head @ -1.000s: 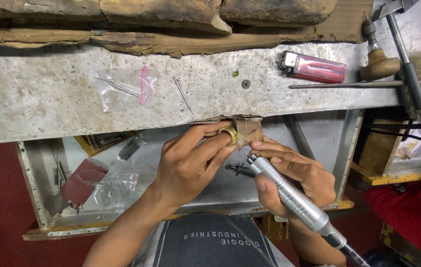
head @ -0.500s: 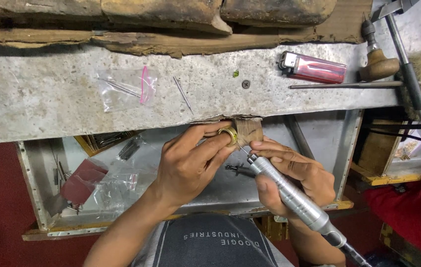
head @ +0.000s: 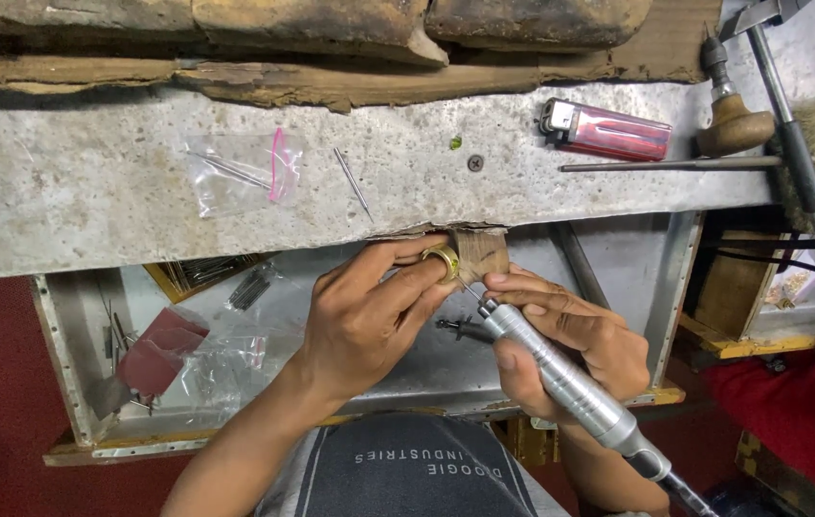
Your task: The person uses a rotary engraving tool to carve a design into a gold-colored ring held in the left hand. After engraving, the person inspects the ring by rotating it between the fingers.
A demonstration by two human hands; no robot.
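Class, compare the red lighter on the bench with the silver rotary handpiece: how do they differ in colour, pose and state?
The lighter is translucent red; the handpiece is silver metal. The lighter lies flat and untouched on the benchtop; the handpiece is gripped pen-like in the right hand, slanted toward the gold ring pinched by the left hand. Both are elongated.

Red lighter (head: 604, 130), clear plastic bag (head: 240, 172)

Ring and rotary handpiece at the wooden peg

Left hand (head: 369, 321) pinches a gold ring (head: 443, 259) against the wooden peg (head: 481, 251); right hand (head: 570, 335), just below the peg, grips a silver handpiece (head: 560, 378).
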